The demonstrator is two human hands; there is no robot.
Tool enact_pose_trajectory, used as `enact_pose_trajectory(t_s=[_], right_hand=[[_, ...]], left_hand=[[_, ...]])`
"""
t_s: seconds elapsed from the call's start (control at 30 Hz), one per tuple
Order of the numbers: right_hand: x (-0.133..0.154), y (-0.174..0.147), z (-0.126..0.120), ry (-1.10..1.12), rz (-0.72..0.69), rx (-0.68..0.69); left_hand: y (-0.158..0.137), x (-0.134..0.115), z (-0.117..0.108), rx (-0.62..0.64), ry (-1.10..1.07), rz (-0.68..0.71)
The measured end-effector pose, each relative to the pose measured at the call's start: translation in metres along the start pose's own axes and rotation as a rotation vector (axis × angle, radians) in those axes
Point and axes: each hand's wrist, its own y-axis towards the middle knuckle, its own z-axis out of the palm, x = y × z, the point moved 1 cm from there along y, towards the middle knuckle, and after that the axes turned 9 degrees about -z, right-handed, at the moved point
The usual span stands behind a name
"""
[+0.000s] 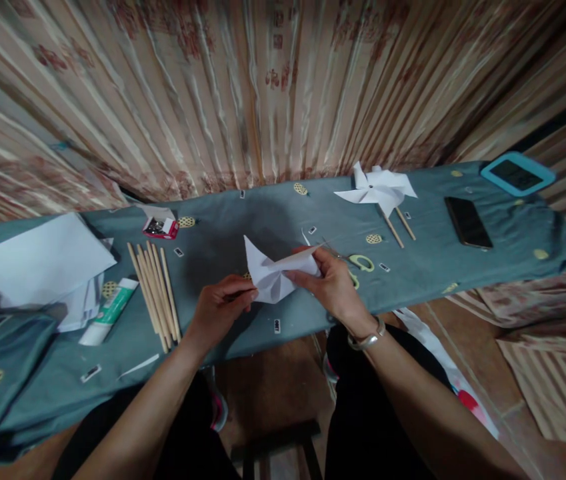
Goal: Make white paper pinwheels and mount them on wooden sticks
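A white paper pinwheel (273,279) with bent blades is held between my two hands above the front of the table. My left hand (227,300) pinches its lower left corner between thumb and fingers. On the other side my right hand (330,280) grips the folded paper, thumb in front and fingers behind. Scissors with pale green handles (361,262) lie just beyond my right hand, partly covered by it. Farther back on the right rest finished-looking white pinwheels (380,189) on wooden sticks (393,230).
Several wooden sticks (155,290) lie left of my hands, beside a glue tube (110,312) and stacked white paper (43,260). An open red box (161,227) holds small metal pieces. A phone (467,222) and a blue-framed clock-like device (517,173) sit at the right.
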Motion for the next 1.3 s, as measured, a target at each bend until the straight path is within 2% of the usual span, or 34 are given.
enact_pose_trajectory(t_s=[0.2,0.33,0.53,0.7,1.0,1.13,1.3], right_hand=[[-0.003,0.007,-0.002,0.133,-0.025,-0.020],[-0.007,0.011,-0.006,0.181,-0.026,-0.101],[-0.008,0.013,-0.007,0.133,-0.043,-0.244],[-0.007,0.007,-0.002,0.075,-0.028,-0.229],[-0.010,-0.010,0.027,-0.033,0.032,-0.003],[-0.008,-0.009,0.030,-0.007,0.029,-0.016],[0.000,0.001,0.017,0.023,0.023,-0.080]], left_hand=[[0.004,-0.005,-0.001,-0.043,-0.192,-0.123],[0.004,-0.006,0.001,-0.062,-0.405,-0.195],[0.006,-0.013,0.005,-0.095,-0.686,-0.257],[0.010,-0.014,0.006,-0.088,-0.833,-0.321],[0.013,-0.010,0.008,-0.060,-0.831,-0.324],[0.012,-0.008,0.008,-0.041,-0.817,-0.314],[0.010,-0.009,0.008,-0.042,-0.826,-0.323]])
